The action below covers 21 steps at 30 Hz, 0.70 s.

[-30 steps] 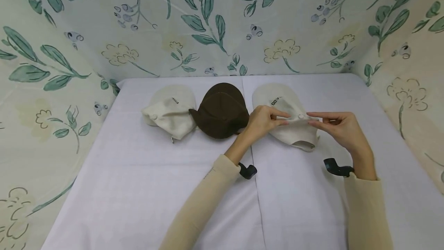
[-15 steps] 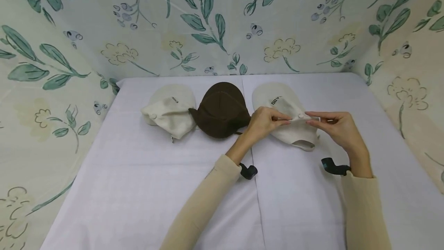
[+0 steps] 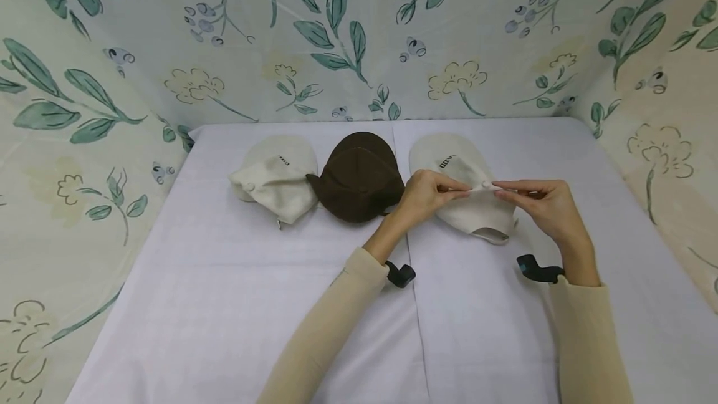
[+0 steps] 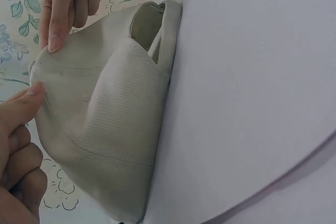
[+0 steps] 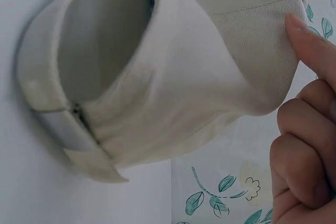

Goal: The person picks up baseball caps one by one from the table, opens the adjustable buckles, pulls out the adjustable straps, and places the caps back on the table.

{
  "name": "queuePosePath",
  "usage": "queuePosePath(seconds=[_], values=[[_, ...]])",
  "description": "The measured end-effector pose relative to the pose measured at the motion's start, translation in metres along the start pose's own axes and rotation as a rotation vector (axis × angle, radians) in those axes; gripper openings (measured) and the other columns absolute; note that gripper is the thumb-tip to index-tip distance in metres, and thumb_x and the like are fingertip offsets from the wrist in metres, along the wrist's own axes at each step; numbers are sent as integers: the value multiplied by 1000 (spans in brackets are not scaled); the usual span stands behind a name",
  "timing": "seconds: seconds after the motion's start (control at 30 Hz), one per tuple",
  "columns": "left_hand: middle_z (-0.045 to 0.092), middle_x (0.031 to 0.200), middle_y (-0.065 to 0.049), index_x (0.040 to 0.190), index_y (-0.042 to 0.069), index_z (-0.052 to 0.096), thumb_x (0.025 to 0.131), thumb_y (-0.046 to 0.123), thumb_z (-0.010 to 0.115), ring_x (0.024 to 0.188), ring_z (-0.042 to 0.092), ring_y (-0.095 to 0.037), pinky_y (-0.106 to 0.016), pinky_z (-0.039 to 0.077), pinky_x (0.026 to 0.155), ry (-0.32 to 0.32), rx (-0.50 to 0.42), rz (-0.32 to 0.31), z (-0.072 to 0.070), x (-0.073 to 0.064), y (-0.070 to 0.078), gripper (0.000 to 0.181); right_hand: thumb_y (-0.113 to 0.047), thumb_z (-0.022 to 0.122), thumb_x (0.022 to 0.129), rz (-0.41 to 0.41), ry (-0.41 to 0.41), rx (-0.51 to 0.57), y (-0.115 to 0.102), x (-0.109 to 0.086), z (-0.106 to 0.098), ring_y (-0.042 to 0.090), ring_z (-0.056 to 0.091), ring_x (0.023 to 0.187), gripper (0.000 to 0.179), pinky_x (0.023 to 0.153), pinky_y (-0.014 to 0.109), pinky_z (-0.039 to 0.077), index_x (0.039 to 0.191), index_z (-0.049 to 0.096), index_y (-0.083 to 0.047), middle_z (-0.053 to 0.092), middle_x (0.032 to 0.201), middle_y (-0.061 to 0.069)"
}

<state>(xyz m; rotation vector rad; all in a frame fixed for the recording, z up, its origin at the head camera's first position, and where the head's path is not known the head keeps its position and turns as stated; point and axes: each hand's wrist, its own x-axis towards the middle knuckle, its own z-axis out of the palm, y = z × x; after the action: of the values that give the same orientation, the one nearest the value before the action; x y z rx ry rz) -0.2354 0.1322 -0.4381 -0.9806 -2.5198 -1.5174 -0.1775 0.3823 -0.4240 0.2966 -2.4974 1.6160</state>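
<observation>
Since a second ago, the right hand (image 3: pixel 544 204) has slid a tiny bit toward the left hand (image 3: pixel 423 192), and the three caps have stayed where they were. Both hands are at the white cap (image 3: pixel 471 217), which sits at the right end of the row. Each hand pinches the cap's top between thumb and finger, one on each side of the small button (image 3: pixel 485 185). In both wrist views the other fingers are curled in.

Its brim (image 3: pixel 434 145) points away from the person, and black letters (image 3: pixel 447 161) show on its front. The hole (image 3: pixel 490 234) at the back faces the person, and the strap (image 5: pixel 65 129) under it rests on the white cloth (image 3: pixel 224 317).

Just left of the left hand is the brown cap (image 3: pixel 359 179), in the middle of the row. Past it lies the other white cap (image 3: pixel 283 186), with a soft, crumpled top and its own black letters. The brown cap's pointy edge reaches over its side.

Both arms have cream sleeves (image 3: pixel 322 329) and a black camera (image 3: pixel 401 275) at the wrist. Behind the table hangs a leafy curtain (image 3: pixel 252 48).
</observation>
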Motion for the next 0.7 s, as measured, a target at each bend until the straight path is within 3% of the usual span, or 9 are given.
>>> queuePosePath(seconds=[0.33, 0.53, 0.7], values=[[81, 95, -2, 100, 12, 85, 86, 18, 85, 73, 59, 9, -13, 48, 62, 71, -151, 6, -24, -2, 6, 15, 11, 72, 90, -74, 9, 110, -26, 3, 8, 4, 60, 70, 18, 63, 12, 50, 107, 73, 18, 80, 94, -6], [81, 97, -8, 100, 6, 84, 86, 11, 84, 77, 66, 5, -16, 50, 65, 112, -302, 43, -49, -9, 18, 15, 15, 73, 87, -154, 45, 169, -54, 8, 18, 13, 36, 52, 16, 48, 25, 30, 102, 73, 20, 79, 83, 2], [80, 95, -13, 101, 2, 83, 88, 5, 81, 76, 66, -4, -19, 49, 66, 130, -407, 118, -73, -21, 29, 14, 24, 71, 82, -251, 57, 252, -80, 9, 30, 13, 31, 48, 15, 46, 25, 25, 97, 72, 23, 78, 78, 7]])
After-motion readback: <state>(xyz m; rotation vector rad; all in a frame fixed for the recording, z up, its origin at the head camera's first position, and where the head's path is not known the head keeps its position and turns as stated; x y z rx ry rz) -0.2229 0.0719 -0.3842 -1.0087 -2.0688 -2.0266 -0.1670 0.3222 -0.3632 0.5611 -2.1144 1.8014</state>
